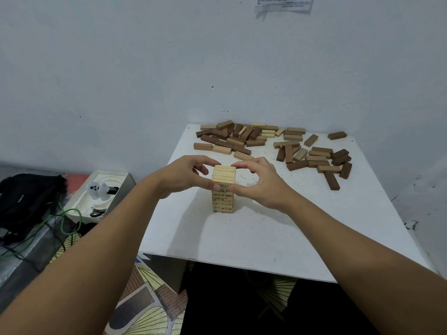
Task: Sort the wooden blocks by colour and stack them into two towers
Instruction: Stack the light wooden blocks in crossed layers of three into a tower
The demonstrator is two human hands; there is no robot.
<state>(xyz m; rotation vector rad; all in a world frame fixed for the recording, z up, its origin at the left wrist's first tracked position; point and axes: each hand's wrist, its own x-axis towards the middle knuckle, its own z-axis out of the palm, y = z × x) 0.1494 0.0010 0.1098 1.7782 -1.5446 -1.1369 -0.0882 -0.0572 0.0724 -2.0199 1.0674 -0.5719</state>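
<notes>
Both hands bracket the pale tower at mid-table: left hand and right hand pinch its top layer from either side, those blocks' long axes running left-right. Unsorted blocks lie far, nearer the right hand.

Two bare forearms, no sleeves; left hand, right hand ungloved (short nails, no rings visible).
</notes>
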